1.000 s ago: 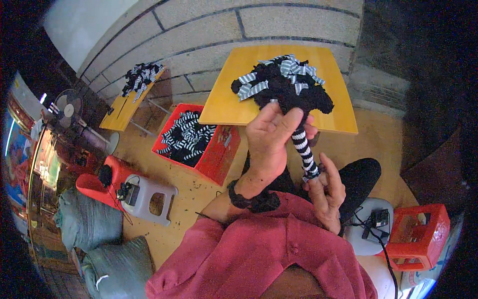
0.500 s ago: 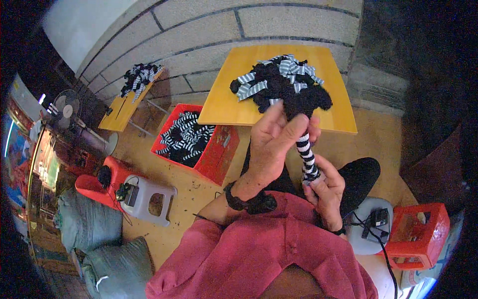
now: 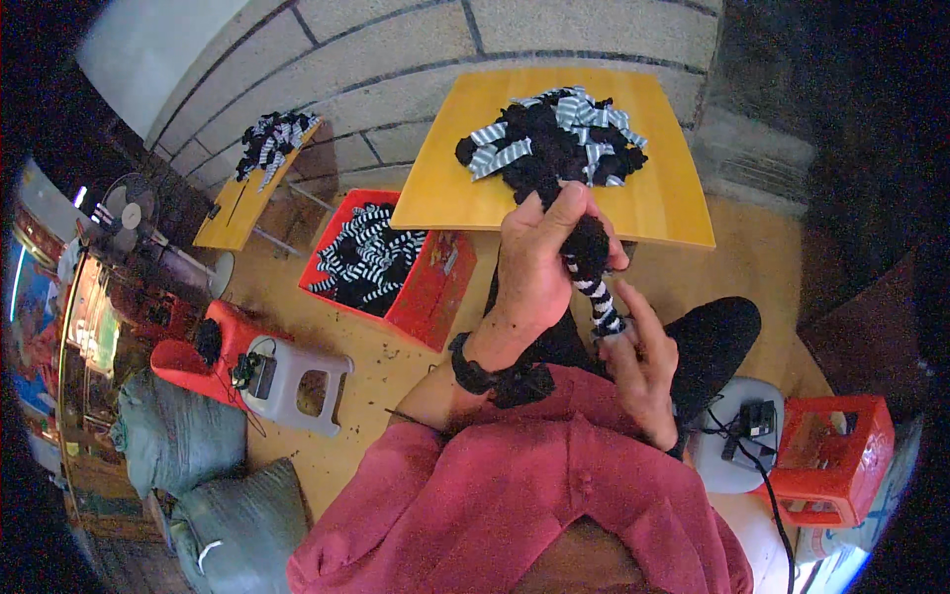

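Note:
Between my hands, above my lap, is a black-and-white striped knit tube (image 3: pixel 598 296) with a fuzzy black upper part (image 3: pixel 588 245), sock-like in shape. My left hand (image 3: pixel 536 259) is closed around the fuzzy part, thumb on top. Lower down, my right hand (image 3: pixel 643 374) pinches the tube's end; its index finger is stretched out and lifted away. Just beyond my left hand, a pile of black fuzzy pieces with grey-and-white striped parts (image 3: pixel 546 139) lies on the yellow table (image 3: pixel 668 203).
Left of the table stands a red box (image 3: pixel 450 292) full of striped knit pieces (image 3: pixel 371 259). A second yellow table (image 3: pixel 230 223) holds another pile. Grey stools (image 3: pixel 315 396) (image 3: pixel 732 450) flank me, carrying devices with cables. Green sacks (image 3: pixel 237 525) and a fan (image 3: pixel 134 213) are at left.
My left hand has turned and wrapped round the fuzzy part, drawing it nearer me, off the pile. My right index finger has straightened and lifted from the tube.

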`<state>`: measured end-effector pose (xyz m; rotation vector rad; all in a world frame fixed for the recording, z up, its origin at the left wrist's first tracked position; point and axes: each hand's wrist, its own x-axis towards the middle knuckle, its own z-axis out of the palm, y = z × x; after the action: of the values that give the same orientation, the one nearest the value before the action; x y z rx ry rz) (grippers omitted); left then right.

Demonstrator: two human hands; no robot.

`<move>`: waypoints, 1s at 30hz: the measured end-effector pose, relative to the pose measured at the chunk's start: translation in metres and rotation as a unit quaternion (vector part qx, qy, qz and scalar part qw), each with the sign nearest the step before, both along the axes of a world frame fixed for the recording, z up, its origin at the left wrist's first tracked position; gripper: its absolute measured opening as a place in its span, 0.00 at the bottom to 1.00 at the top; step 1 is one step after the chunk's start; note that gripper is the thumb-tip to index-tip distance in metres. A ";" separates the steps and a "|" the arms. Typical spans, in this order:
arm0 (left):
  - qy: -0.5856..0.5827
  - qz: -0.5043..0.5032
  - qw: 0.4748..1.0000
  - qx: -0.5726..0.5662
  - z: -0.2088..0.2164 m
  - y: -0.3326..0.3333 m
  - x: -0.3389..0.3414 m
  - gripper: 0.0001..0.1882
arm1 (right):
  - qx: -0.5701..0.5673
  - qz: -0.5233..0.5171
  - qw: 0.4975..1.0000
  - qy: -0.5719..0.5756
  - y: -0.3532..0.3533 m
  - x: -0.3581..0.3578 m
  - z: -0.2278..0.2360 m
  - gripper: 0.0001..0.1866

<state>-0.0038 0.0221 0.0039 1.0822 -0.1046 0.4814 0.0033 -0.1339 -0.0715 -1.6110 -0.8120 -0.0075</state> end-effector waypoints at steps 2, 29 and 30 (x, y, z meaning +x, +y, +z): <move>0.016 -0.015 0.999 -0.023 -0.002 -0.002 0.000 0.19 | 0.052 0.067 0.983 0.163 0.000 0.004 0.006 0.26; 0.049 0.146 0.978 -0.139 -0.023 0.100 -0.002 0.11 | -0.165 -0.300 0.933 -0.110 -0.028 0.143 -0.074 0.13; 0.090 0.101 0.983 -0.122 -0.024 0.096 -0.003 0.11 | -0.202 -0.328 0.915 -0.120 -0.025 0.155 -0.073 0.14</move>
<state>-0.0070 0.1180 -0.0200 0.8930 0.2205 0.5606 0.1587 -0.1584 -0.1444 -2.2486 -0.4308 -0.5592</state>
